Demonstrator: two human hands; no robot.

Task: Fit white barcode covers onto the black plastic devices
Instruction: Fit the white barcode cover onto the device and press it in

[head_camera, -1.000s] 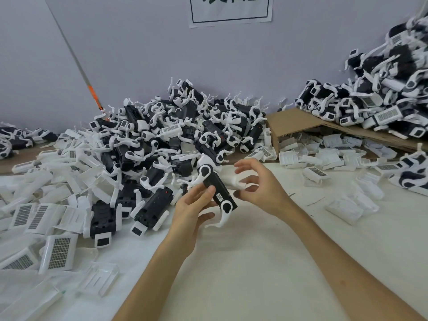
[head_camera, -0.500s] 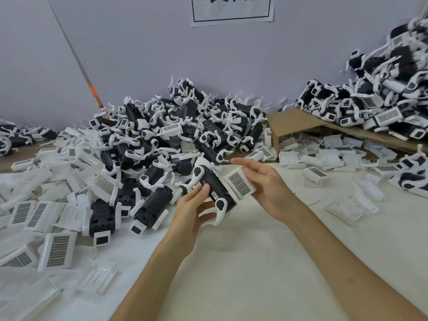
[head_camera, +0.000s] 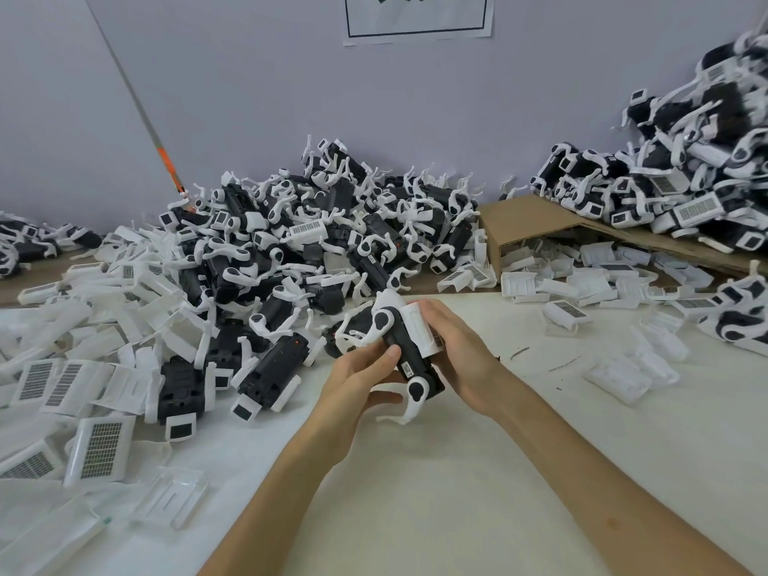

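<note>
A black plastic device point(head_camera: 405, 359) with white curved arms sits between my hands above the white table. My left hand point(head_camera: 357, 380) grips it from the left, thumb lying on its black body. My right hand point(head_camera: 461, 355) holds a white barcode cover point(head_camera: 419, 330) against the device's right side, fingers wrapped round the cover. The cover's barcode face is mostly hidden.
A big heap of black devices point(head_camera: 316, 251) fills the back left. Loose white covers point(head_camera: 99, 446) lie at the left and around a cardboard sheet point(head_camera: 523, 218) at the right. Another pile of devices point(head_camera: 685, 189) rises at the far right.
My right hand brought the white cover from open air onto the device's side. The device tilted more upright in my left hand.
</note>
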